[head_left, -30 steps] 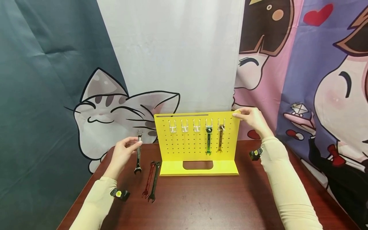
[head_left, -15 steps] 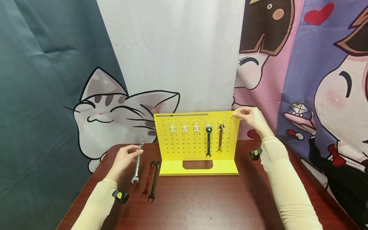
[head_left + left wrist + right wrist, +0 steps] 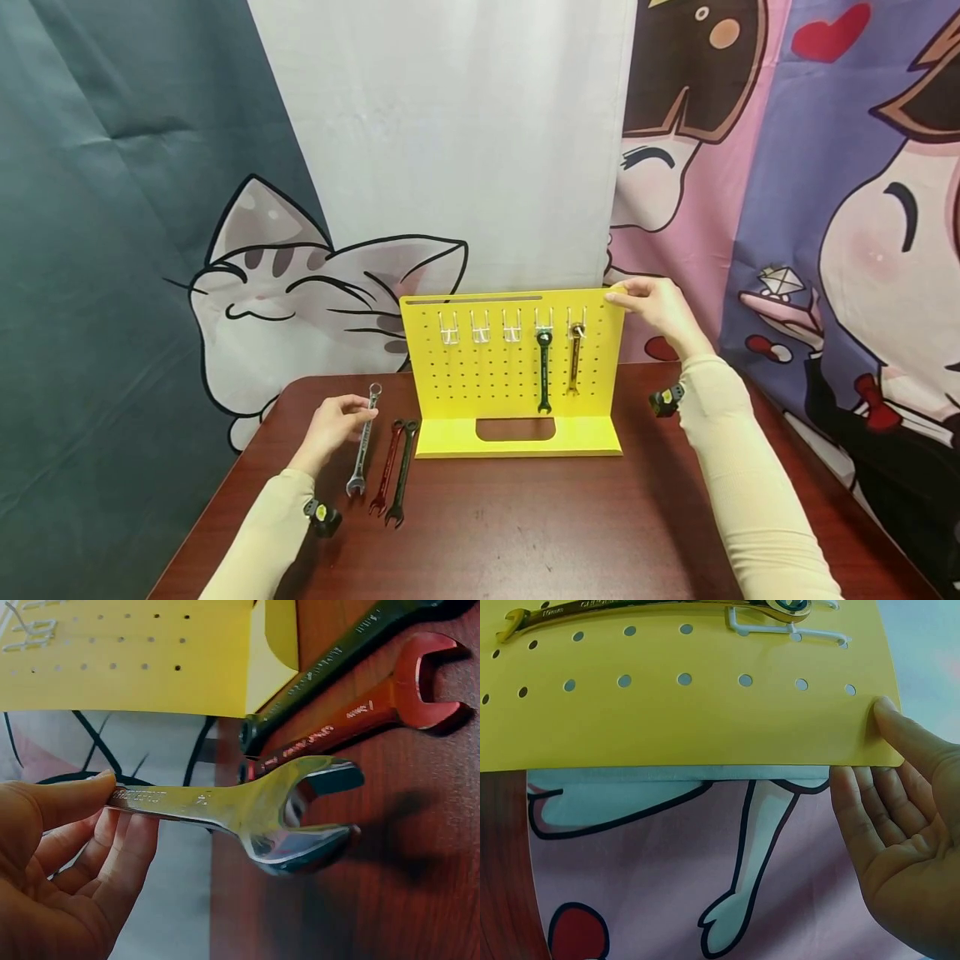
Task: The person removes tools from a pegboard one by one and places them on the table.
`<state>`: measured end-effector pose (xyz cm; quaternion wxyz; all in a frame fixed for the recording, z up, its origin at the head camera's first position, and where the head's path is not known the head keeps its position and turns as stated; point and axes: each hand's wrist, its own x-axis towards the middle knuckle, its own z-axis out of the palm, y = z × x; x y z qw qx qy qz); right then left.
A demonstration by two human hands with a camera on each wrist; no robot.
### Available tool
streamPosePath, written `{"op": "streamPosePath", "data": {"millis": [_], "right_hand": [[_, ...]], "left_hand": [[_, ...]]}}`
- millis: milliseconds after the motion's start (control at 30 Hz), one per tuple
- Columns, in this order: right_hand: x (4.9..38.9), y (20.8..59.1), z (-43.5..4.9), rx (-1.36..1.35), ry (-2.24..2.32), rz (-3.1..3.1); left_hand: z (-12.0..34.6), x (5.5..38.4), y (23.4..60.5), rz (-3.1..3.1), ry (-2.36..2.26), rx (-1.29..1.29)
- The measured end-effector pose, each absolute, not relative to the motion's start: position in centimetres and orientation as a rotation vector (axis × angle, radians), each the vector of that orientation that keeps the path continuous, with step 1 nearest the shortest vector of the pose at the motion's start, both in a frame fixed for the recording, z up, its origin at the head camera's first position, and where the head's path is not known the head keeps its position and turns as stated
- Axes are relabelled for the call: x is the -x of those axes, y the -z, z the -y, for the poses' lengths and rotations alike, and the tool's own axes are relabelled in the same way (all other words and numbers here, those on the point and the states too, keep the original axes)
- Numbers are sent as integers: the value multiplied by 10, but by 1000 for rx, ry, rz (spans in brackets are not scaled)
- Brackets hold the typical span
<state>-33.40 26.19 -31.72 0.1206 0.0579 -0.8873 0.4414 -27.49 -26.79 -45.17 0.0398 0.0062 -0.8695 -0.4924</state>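
Observation:
My left hand point(image 3: 336, 429) pinches a silver combination wrench point(image 3: 217, 806) by its handle between thumb and fingers, ring end up and open jaw toward me. In the left wrist view the wrench casts a shadow on the tabletop. To its right lie a red wrench point(image 3: 386, 468) and a dark green-black wrench point(image 3: 402, 475). With my right hand point(image 3: 656, 308) I grip the upper right corner of the yellow pegboard point(image 3: 480, 396), thumb in front and fingers behind. A green wrench point(image 3: 545, 373) and a gold wrench point(image 3: 575, 360) hang from its hooks.
Three white hooks, such as the leftmost hook point(image 3: 449, 329), hold no wrench. The pegboard stands on the reddish-brown table point(image 3: 510, 525), its base having a cut-out slot. A printed cartoon curtain point(image 3: 480, 150) hangs behind the table.
My left hand has come down and slightly right with the silver wrench, beside the red one. The green wrench has swung slightly on its hook. My right hand keeps its grip.

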Motion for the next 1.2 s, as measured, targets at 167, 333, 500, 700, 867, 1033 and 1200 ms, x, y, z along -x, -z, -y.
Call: {"op": "streamPosePath", "data": {"millis": [167,333,500,700,867,1033,1200], "right_hand": [[335,318,-263,-168,-1298,2590],[336,317,-263,-167,-1280,2590],[336,314,-262,-179,-1278,2589],[335,315,-260,-172,-1278,2596],[336,317,-261,-166,-1277,2599],[336,317,-262,-169,-1276,2594],[336,318,-263,-182,-1266,2585]], "left_hand": [[270,279,460,2680,1548,-52],[270,282,467,2686,1568,-86],[270,283,473,2701,1560,-112],[269,285,481,2705,1559,-141],[266,286,486,2714,1530,-162],[263,288,490,2721,1525,-172],[261,290,493,2730,1514,-177]]}}
